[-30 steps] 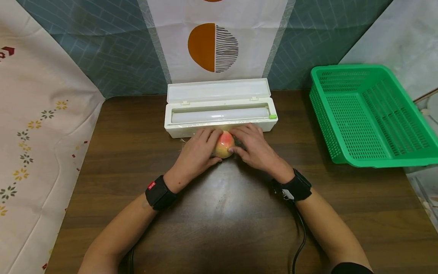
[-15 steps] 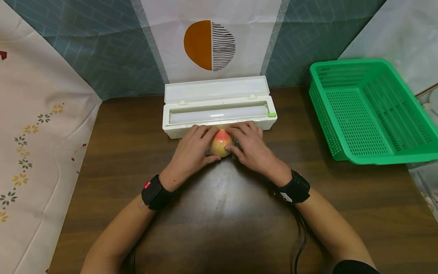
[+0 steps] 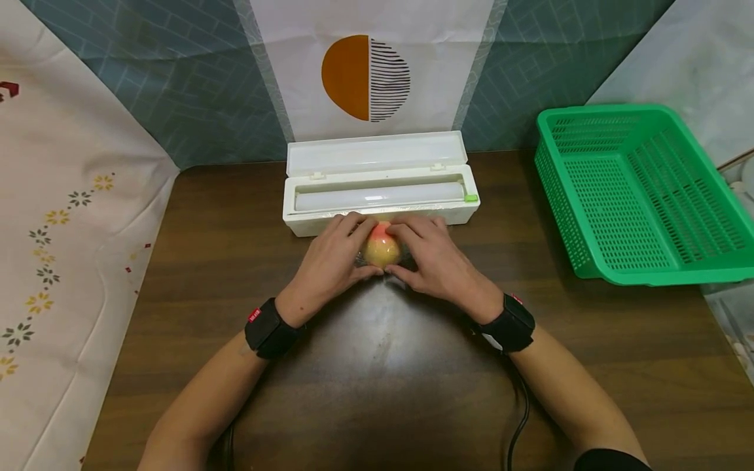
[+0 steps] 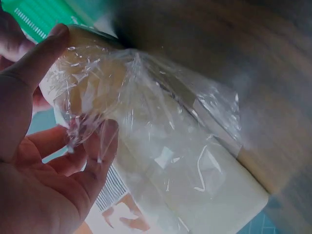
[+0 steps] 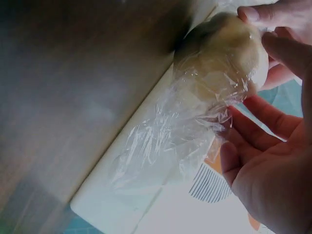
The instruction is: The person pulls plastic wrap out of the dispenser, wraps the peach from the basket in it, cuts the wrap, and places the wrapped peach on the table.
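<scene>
A round yellow fruit with a red-pink top, peach-like in look (image 3: 381, 251), sits at the front of a white cling film dispenser (image 3: 303, 227). Clear cling film (image 4: 170, 112) covers the fruit, and loose folds stick out on both sides. My left hand (image 3: 332, 255) holds the fruit and film from the left, my right hand (image 3: 434, 258) from the right. Both thumbs come close together at the fruit's near side. In the right wrist view, fingers (image 5: 253, 129) curl by the gathered film (image 5: 151, 141). The fruit's underside is hidden in the head view.
The dispenser's lid (image 3: 377, 154) is raised, with a white roll (image 3: 377, 195) inside and a green slider (image 3: 470, 198) at its right end. A green plastic basket (image 3: 612, 278) stands to the right on the wooden table (image 3: 377, 405). A cable (image 3: 521, 412) runs beside my right forearm.
My right thumb has moved from the fruit's right side down to its near edge, beside the left thumb. The fruit has shifted slightly left against the dispenser. The head view has wobbled a little.
</scene>
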A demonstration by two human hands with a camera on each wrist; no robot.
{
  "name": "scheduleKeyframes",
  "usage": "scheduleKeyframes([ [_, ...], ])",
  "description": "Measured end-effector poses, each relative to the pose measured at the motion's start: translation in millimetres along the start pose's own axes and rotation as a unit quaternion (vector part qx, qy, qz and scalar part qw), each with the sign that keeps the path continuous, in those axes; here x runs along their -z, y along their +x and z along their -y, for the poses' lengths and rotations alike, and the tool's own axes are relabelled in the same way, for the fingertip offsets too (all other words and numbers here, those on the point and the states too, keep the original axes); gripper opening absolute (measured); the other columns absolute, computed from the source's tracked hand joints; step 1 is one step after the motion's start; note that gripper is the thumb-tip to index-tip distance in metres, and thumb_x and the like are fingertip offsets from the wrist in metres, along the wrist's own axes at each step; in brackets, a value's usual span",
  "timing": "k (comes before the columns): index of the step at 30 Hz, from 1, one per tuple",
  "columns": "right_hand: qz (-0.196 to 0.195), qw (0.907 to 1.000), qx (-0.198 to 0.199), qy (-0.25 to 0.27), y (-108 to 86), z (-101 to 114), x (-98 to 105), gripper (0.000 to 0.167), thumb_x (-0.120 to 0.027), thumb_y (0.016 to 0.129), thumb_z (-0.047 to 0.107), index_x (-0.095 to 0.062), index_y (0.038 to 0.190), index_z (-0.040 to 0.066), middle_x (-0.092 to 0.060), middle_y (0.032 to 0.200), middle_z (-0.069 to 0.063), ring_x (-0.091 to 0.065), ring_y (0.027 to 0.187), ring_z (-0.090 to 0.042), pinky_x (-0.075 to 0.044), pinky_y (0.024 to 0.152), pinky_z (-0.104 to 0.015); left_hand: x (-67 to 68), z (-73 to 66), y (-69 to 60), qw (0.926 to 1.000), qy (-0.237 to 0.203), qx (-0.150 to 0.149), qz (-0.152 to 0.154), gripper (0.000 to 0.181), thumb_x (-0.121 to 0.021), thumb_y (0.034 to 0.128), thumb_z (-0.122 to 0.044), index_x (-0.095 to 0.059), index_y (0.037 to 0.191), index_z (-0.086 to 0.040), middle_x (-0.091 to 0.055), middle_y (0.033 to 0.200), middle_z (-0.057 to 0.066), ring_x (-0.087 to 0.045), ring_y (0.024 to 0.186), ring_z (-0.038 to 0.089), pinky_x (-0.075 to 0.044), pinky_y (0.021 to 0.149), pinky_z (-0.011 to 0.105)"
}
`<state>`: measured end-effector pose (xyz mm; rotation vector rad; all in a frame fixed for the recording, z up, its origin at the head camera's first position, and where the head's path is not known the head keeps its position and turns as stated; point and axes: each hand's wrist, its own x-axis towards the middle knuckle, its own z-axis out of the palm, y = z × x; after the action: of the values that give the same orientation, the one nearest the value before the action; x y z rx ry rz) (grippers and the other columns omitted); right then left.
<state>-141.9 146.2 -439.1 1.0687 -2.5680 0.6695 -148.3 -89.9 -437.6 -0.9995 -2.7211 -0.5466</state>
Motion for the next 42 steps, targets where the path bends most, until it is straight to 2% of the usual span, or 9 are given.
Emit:
scheduleKeyframes([
  [3, 0.018, 0.9997, 0.009, -0.012, 0.7, 0.4, -0.5, 0.075, -0.097, 0.078, 0.03, -0.061, 0.136, -0.002, -0.058, 0.141, -0.02, -0.054, 0.134, -0.036, -0.041, 0.102, -0.053, 2.6, 0.2, 0.8, 0.9999, -0.006, 0.009, 0.012, 0.085, -0.097, 0.0767, -0.041, -0.06, 0.143, -0.003, -0.059, 0.136, 0.014, -0.057, 0.117, 0.033, -0.052, 0.102, 0.044],
  [6, 0.026, 0.9995, 0.013, -0.011, 1.0, 0.8, -1.9, 0.079, -0.099, 0.077, 0.026, -0.058, 0.138, -0.003, -0.055, 0.143, -0.021, -0.052, 0.136, -0.037, -0.042, 0.105, -0.054, 4.8, 0.2, 0.8, 0.9995, -0.016, 0.015, 0.022, 0.085, -0.096, 0.078, -0.04, -0.059, 0.144, -0.002, -0.059, 0.137, 0.014, -0.057, 0.12, 0.032, -0.05, 0.105, 0.045],
  [13, 0.024, 0.9995, 0.012, -0.014, 0.6, 1.3, -4.0, 0.081, -0.101, 0.073, 0.017, -0.057, 0.139, -0.001, -0.055, 0.143, -0.017, -0.051, 0.136, -0.035, -0.043, 0.102, -0.053, 6.8, 0.9, 0.0, 0.9982, -0.038, 0.022, 0.04, 0.084, -0.093, 0.0801, -0.043, -0.059, 0.145, -0.001, -0.06, 0.136, 0.014, -0.058, 0.125, 0.032, -0.049, 0.108, 0.046],
  [19, 0.019, 0.9996, 0.002, -0.023, 1.3, 1.1, -5.1, 0.08, -0.1, 0.074, 0.018, -0.055, 0.139, 0.002, -0.059, 0.14, -0.015, -0.052, 0.134, -0.035, -0.042, 0.106, -0.053, 5.9, 2.3, -0.8, 0.9962, -0.063, 0.035, 0.048, 0.082, -0.09, 0.0831, -0.041, -0.055, 0.147, -0.002, -0.06, 0.14, 0.014, -0.055, 0.133, 0.033, -0.045, 0.114, 0.046],
  [23, 0.014, 0.9998, -0.003, -0.017, 2.1, 0.1, -4.1, 0.077, -0.1, 0.074, 0.02, -0.055, 0.134, 0.003, -0.062, 0.136, -0.015, -0.054, 0.133, -0.034, -0.042, 0.105, -0.052, 6.4, 2.8, -1.8, 0.9956, -0.073, 0.036, 0.045, 0.076, -0.087, 0.0859, -0.04, -0.052, 0.143, -0.005, -0.061, 0.138, 0.014, -0.055, 0.133, 0.033, -0.046, 0.112, 0.046],
  [27, 0.015, 0.9998, -0.007, -0.006, 2.5, -1.4, -2.5, 0.074, -0.1, 0.075, 0.022, -0.056, 0.132, 0.004, -0.063, 0.137, -0.015, -0.054, 0.133, -0.035, -0.041, 0.105, -0.052, 7.9, 1.8, -1.8, 0.997, -0.055, 0.029, 0.045, 0.073, -0.088, 0.0869, -0.043, -0.053, 0.14, -0.007, -0.063, 0.132, 0.013, -0.057, 0.125, 0.032, -0.05, 0.105, 0.046],
  [32, 0.023, 0.9996, -0.016, -0.002, 2.0, -2.4, -1.5, 0.073, -0.099, 0.076, 0.023, -0.057, 0.132, 0.004, -0.064, 0.137, -0.014, -0.055, 0.133, -0.034, -0.041, 0.106, -0.052, 6.5, -0.4, -0.5, 0.9986, -0.015, 0.027, 0.042, 0.086, -0.094, 0.0793, -0.048, -0.052, 0.142, -0.008, -0.064, 0.13, 0.013, -0.057, 0.117, 0.032, -0.05, 0.102, 0.046],
  [37, 0.028, 0.9994, -0.021, 0.0, 1.6, -3.3, -1.4, 0.073, -0.098, 0.078, 0.025, -0.057, 0.134, 0.004, -0.065, 0.136, -0.015, -0.055, 0.132, -0.034, -0.041, 0.103, -0.051, 4.3, -1.7, 0.0, 0.9995, 0.013, 0.021, 0.018, 0.084, -0.095, 0.0773, -0.049, -0.056, 0.138, -0.007, -0.061, 0.13, 0.015, -0.058, 0.113, 0.033, -0.051, 0.099, 0.046],
  [42, 0.031, 0.999, -0.027, 0.016, 1.1, -5.2, -0.1, 0.073, -0.097, 0.08, 0.026, -0.058, 0.137, 0.003, -0.065, 0.137, -0.015, -0.055, 0.132, -0.032, -0.041, 0.103, -0.05, 2.1, -1.7, 0.1, 0.9999, 0.01, 0.005, -0.004, 0.082, -0.097, 0.0761, -0.047, -0.059, 0.135, -0.004, -0.059, 0.127, 0.014, -0.059, 0.111, 0.033, -0.053, 0.098, 0.046],
])
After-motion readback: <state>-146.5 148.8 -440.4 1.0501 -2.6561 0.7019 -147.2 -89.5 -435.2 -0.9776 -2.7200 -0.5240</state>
